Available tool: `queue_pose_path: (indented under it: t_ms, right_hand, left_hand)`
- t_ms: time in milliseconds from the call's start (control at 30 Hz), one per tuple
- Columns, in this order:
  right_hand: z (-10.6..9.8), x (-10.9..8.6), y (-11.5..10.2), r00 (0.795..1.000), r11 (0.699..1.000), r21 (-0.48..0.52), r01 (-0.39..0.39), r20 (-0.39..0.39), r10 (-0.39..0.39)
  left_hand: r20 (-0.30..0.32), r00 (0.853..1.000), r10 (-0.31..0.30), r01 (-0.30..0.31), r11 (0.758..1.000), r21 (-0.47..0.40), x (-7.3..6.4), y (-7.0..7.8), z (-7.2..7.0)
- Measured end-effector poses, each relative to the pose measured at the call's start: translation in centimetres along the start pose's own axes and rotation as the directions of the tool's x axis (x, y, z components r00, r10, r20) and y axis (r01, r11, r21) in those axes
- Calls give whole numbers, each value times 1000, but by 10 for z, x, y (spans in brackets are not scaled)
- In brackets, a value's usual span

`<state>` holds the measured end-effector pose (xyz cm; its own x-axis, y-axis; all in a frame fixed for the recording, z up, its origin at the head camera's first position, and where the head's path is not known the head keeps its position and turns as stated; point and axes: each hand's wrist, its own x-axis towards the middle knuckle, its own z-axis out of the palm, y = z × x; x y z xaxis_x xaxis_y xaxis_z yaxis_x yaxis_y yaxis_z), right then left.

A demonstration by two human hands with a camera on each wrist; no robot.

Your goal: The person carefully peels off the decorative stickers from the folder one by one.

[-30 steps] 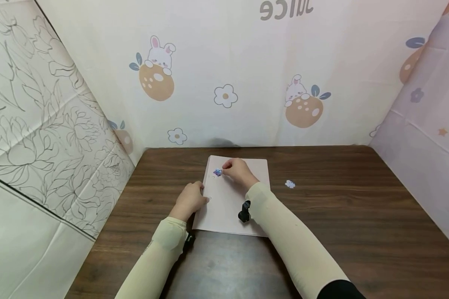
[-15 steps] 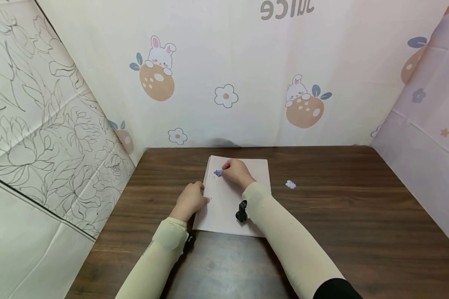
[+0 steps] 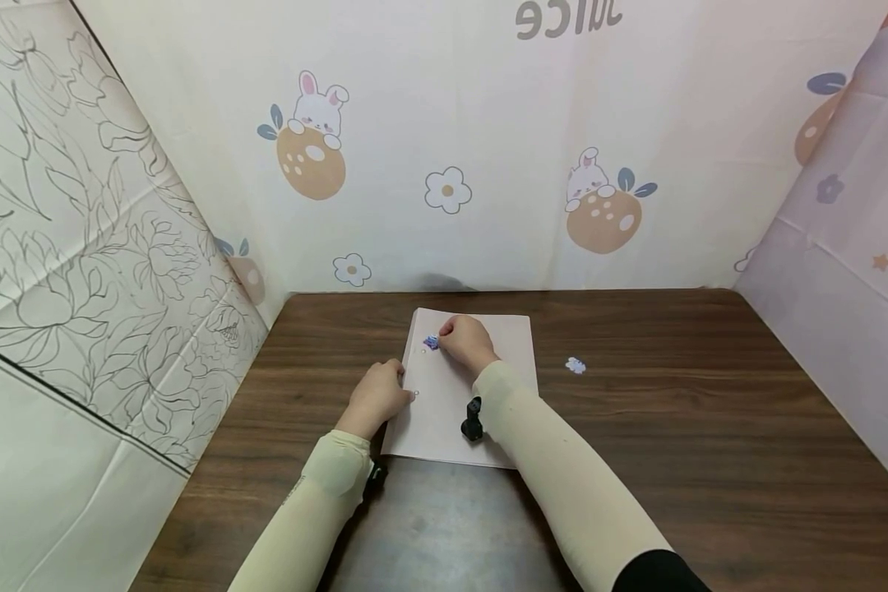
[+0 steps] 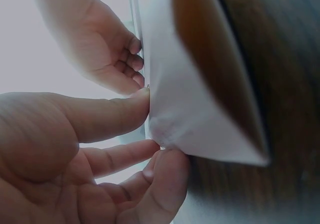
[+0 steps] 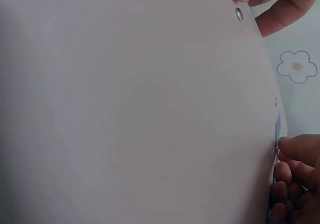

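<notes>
A pale pink paper bag point(image 3: 444, 411) lies flat on the table, with two small metal eyelets point(image 5: 239, 14) along its left edge. My left hand point(image 3: 377, 396) grips that edge by the lower eyelet, thumb on top; the left wrist view shows its fingertips point(image 4: 172, 174) at the folded paper. Near the far left corner, my right hand point(image 3: 469, 341) pinches the edge of a small blue-purple sticker point(image 3: 431, 342) against the bag. Seen edge-on in the right wrist view, the sticker point(image 5: 278, 129) is partly hidden by the thumb and finger.
A second pale blue, flower-like sticker point(image 3: 575, 365) lies on the dark wooden table point(image 3: 673, 427), right of the bag. Behind the table hangs a printed cloth point(image 3: 488, 99). Another cloth point(image 3: 104, 247) slopes along the left side. Both wrists wear small black cameras.
My right wrist and forearm have shifted slightly left while the fingers stay at the sticker. The left hand holds its place.
</notes>
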<state>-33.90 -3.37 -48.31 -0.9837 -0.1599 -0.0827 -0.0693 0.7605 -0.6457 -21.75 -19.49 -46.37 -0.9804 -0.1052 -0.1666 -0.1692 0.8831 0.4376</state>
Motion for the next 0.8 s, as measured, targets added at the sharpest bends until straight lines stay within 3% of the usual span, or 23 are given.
queue_pose_path:
  t_ms: [200, 800]
  right_hand:
    - [3, 0, -1, 999, 1000, -6, -14, -30, 13]
    - [5, -6, -2, 997, 998, -43, 37, -68, -40]
  left_hand:
    - [-6, 1000, 2, -2, 1000, 3, -1, 0, 0]
    - [1, 1000, -2, 2, 1000, 2, -2, 1, -1]
